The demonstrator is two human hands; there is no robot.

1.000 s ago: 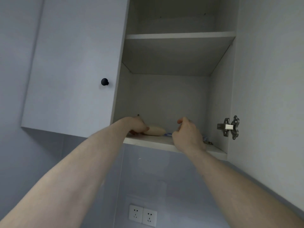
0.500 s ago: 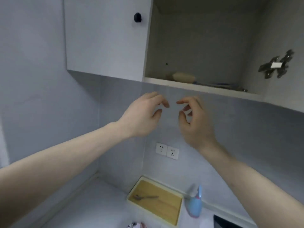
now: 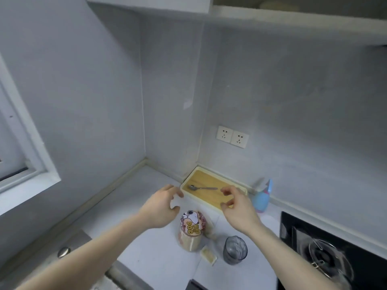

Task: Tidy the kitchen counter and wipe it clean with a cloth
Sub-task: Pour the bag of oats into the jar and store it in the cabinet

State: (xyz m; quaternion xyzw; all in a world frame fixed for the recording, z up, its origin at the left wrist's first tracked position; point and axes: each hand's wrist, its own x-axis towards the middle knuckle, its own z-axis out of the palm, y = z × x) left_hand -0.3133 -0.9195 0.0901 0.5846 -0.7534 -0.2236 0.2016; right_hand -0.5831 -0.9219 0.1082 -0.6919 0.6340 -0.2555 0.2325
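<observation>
Hands hover empty above the counter (image 3: 159, 266): the left hand (image 3: 161, 208) has its fingers loosely curled and spread, holding nothing, and the right hand (image 3: 238, 210) likewise hangs with relaxed, half-bent fingers over the near edge of the wooden tray (image 3: 209, 197). No cloth shows in view, so wiping likely waits until the clutter is lifted away. A spoon (image 3: 201, 188) lies inside the tray, which sits in the back corner against the wall. In front of it stands a jar with a cartoon-dog lid (image 3: 191, 231), with a dark ribbed glass (image 3: 235, 250) to its right and a small pale packet (image 3: 208, 256) between them. A blue spray bottle (image 3: 261, 198) stands just right of the tray, near the black stove (image 3: 335, 254). The sensible next grasp seems to be the jar: take it round the body with one hand, lift straight up, and keep clear of the glass close beside it, which could tip.
</observation>
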